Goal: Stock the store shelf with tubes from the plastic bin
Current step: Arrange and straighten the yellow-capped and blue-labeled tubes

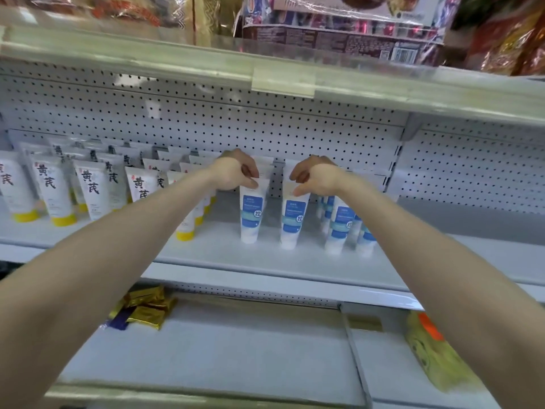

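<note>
Two white tubes with blue labels stand cap-down on the middle shelf [224,255]. My left hand [236,172] pinches the top of the left blue tube [251,215]. My right hand [315,174] pinches the top of the right blue tube [293,219]. Both tubes are upright and touch the shelf. More blue-label tubes [342,225] stand just right of them, partly hidden by my right forearm. The plastic bin is not in view.
Several white tubes with yellow caps [59,190] fill the shelf's left part. A pegboard back wall [265,125] rises behind. The shelf above holds wrapped packages [339,28]. The lower shelf carries gold packets [144,308] and a yellow bag [436,349].
</note>
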The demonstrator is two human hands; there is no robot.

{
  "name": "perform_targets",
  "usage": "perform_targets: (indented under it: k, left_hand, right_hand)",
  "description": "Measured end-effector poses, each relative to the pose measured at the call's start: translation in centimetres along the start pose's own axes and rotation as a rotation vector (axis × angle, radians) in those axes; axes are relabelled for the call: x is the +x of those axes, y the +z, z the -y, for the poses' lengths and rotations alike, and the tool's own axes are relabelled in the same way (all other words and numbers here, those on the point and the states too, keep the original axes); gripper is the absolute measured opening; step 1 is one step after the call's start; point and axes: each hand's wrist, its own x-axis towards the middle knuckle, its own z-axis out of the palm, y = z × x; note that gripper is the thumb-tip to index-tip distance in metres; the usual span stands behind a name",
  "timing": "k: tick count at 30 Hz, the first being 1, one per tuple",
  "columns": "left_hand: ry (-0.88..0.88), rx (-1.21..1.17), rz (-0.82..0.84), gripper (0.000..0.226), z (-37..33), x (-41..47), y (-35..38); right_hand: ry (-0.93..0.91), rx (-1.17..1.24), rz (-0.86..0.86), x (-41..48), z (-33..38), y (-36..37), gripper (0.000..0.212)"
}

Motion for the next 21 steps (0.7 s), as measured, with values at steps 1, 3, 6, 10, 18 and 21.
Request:
perform_targets:
  k: [1, 3, 6, 10, 18, 21]
  left_hand:
    - [-0.001, 0.004, 0.009, 0.027, 0.1, 0.1, 0.0]
    - [-0.006, 0.011, 0.034, 0.026, 0.4, 0.4, -0.1]
    - [-0.017, -0.015, 0.069, 0.028, 1.0, 0.6, -0.1]
    - [-0.023, -0.106, 0.094, 0.032, 1.8, 0.6, 0.3]
    - [-0.007, -0.212, 0.113, 0.025, 2.6, 0.8, 0.3]
    - [-0.008, -0.227, 0.126, 0.030, 2.7, 0.7, 0.2]
  right_hand:
    - [0.004, -0.006, 0.000, 0.1, 0.1, 0.1, 0.038]
    - [0.020, -0.028, 0.004, 0.3, 0.3, 0.4, 0.036]
    - [0.046, -0.057, 0.026, 0.6, 0.4, 0.7, 0.038]
    - [0.078, -0.096, 0.036, 0.6, 0.6, 1.4, 0.041]
    - [0.094, 0.002, 0.038, 0.7, 1.4, 1.4, 0.033]
    - [0.106, 0.015, 0.032, 1.0, 1.4, 1.7, 0.031]
